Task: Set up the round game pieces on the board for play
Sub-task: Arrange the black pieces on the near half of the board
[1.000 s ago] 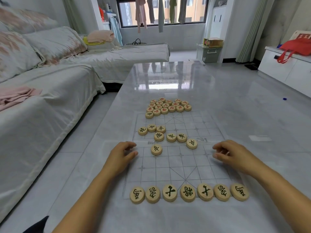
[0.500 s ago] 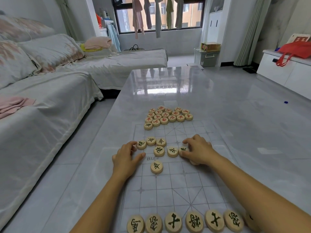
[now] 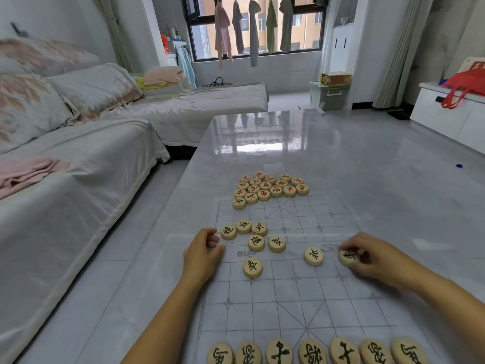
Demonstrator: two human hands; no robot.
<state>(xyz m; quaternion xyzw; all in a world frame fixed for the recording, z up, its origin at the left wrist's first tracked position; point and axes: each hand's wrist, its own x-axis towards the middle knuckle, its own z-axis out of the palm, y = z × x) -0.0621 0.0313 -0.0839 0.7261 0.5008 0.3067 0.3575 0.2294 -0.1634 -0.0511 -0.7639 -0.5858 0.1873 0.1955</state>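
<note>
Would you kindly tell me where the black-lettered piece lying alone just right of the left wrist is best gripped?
Take the lone piece by its rim, a two-finger grip on opposite edges, coming straight down from above: it is a low disc lying flat on the board, with bare board all round it.

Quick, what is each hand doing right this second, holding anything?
Left hand: loosely curled, holding nothing.
Right hand: pinching one black-lettered round piece.
</note>
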